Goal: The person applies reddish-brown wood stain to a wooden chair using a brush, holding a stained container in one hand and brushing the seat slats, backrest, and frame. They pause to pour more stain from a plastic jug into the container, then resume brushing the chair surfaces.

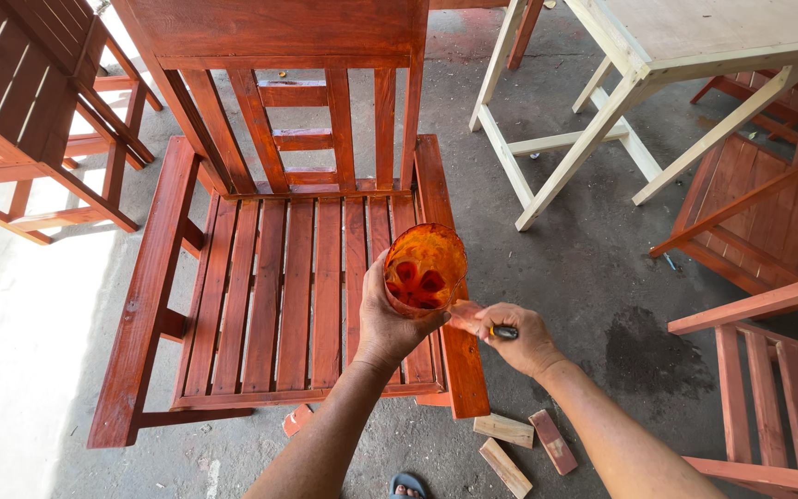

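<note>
Stain-smeared plastic cup [425, 268] (light, likely slippery) is gripped round its wall by the left hand [388, 319] above the red chair [279, 296]; a brush handle [502, 332] is clamped in the right hand [521, 337].

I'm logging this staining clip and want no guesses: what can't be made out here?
Head view only:
- Tool in the right hand: fingers hide all but a dark stub.
- Cut-off bottle of orange stain in the left hand: depth unreadable through the smeared walls.
- Red-brown slatted chair: top cut by the frame edge.
- Sandalled foot: cropped at the bottom.
</note>
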